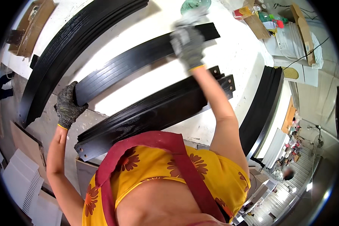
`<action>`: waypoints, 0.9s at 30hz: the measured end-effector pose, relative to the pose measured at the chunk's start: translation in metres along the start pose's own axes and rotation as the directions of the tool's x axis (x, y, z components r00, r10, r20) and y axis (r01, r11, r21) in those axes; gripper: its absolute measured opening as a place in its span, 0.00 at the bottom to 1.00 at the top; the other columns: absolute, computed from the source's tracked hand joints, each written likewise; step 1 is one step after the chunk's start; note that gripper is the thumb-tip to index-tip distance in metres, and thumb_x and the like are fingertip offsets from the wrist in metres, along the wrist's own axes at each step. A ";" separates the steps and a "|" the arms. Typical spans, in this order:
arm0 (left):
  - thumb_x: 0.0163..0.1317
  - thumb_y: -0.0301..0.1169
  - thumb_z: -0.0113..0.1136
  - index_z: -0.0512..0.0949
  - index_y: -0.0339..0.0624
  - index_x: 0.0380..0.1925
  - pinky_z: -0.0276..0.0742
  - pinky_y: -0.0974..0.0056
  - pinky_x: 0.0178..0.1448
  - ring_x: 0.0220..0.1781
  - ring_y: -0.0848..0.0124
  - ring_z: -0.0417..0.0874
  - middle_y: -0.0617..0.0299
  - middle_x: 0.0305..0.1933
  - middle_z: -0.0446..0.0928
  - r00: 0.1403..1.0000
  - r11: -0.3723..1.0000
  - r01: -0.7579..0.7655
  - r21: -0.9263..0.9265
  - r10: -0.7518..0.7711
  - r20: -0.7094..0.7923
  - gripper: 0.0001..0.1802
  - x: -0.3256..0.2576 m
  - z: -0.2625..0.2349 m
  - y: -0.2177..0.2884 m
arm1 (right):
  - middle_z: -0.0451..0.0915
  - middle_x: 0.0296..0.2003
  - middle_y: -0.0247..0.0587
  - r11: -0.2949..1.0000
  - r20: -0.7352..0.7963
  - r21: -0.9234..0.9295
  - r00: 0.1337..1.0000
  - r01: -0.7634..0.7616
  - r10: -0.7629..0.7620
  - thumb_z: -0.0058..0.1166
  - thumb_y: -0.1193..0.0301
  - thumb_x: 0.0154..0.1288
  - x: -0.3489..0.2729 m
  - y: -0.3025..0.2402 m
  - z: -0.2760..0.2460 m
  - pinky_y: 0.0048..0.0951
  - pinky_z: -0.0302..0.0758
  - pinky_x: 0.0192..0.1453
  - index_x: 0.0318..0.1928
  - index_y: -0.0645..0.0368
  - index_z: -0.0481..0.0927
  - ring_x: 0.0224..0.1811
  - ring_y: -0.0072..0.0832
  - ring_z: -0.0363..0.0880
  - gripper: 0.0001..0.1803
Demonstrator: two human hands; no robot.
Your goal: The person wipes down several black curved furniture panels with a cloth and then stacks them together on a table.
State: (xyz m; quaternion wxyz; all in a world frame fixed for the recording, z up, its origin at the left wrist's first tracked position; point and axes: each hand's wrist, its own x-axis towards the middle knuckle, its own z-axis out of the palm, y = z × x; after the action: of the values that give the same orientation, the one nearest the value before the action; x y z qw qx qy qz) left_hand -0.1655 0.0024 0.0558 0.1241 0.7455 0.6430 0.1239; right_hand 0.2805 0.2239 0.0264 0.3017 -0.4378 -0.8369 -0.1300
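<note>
A curved black board with long grooves (124, 62) lies across the white table in front of me. My left hand (69, 105), in a dark grey knit glove, is closed round its left end. Over the board's right end is my gloved right hand (187, 43), smeared by motion. A pale, crumpled thing like a rag (192, 18) sticks out beyond its fingers, also blurred. Just past it stands a greenish see-through bowl (195, 5). Nearer my body, dark grooved boards (150, 105) with holes at their ends lie together.
A stack of long curved black boards (64, 52) lies at the left, beside a cardboard box (32, 28). More black boards (263, 105) lie at the right. An open carton (301, 34) and bottles stand at the far right. White panels (22, 180) stand low at the left.
</note>
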 end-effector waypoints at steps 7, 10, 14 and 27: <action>0.28 0.36 0.78 0.68 0.42 0.60 0.68 0.51 0.61 0.56 0.50 0.74 0.49 0.52 0.75 0.996 0.997 0.077 0.005 -0.077 0.053 0.51 -0.002 0.000 0.001 | 0.80 0.43 0.32 0.985 0.243 0.015 0.955 0.171 -0.170 0.60 0.59 0.56 0.016 -0.051 -0.005 0.39 0.70 0.54 0.42 0.44 0.82 0.49 0.35 0.76 0.13; 0.28 0.36 0.78 0.68 0.43 0.60 0.68 0.51 0.62 0.56 0.50 0.74 0.50 0.52 0.75 0.998 0.998 0.059 0.035 -0.060 0.021 0.51 -0.006 0.000 0.000 | 0.80 0.42 0.42 0.963 0.352 -0.217 0.907 -0.161 0.231 0.49 0.58 0.64 0.025 0.028 -0.025 0.40 0.71 0.52 0.44 0.48 0.81 0.48 0.39 0.75 0.14; 0.27 0.36 0.77 0.70 0.43 0.60 0.68 0.52 0.62 0.57 0.51 0.74 0.50 0.54 0.75 0.996 0.997 0.073 0.008 -0.073 0.045 0.50 -0.002 0.003 0.002 | 0.82 0.44 0.50 0.706 0.355 -0.574 0.651 -0.414 0.671 0.43 0.50 0.67 0.007 0.179 -0.058 0.44 0.73 0.54 0.49 0.51 0.82 0.47 0.47 0.79 0.23; 0.28 0.37 0.77 0.71 0.44 0.58 0.69 0.51 0.61 0.55 0.51 0.75 0.51 0.52 0.76 0.999 0.999 0.038 -0.036 -0.038 0.005 0.48 0.006 0.010 -0.002 | 0.78 0.47 0.54 0.972 0.153 -0.146 0.967 -0.184 0.206 0.54 0.48 0.61 -0.001 0.008 -0.006 0.45 0.68 0.61 0.52 0.61 0.76 0.52 0.44 0.75 0.31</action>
State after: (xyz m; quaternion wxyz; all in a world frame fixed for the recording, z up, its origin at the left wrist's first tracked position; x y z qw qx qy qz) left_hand -0.1628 0.0079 0.0464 0.1412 0.7312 0.6544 0.1312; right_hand 0.2893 0.2253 0.0301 0.2126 -0.5462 -0.8017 -0.1170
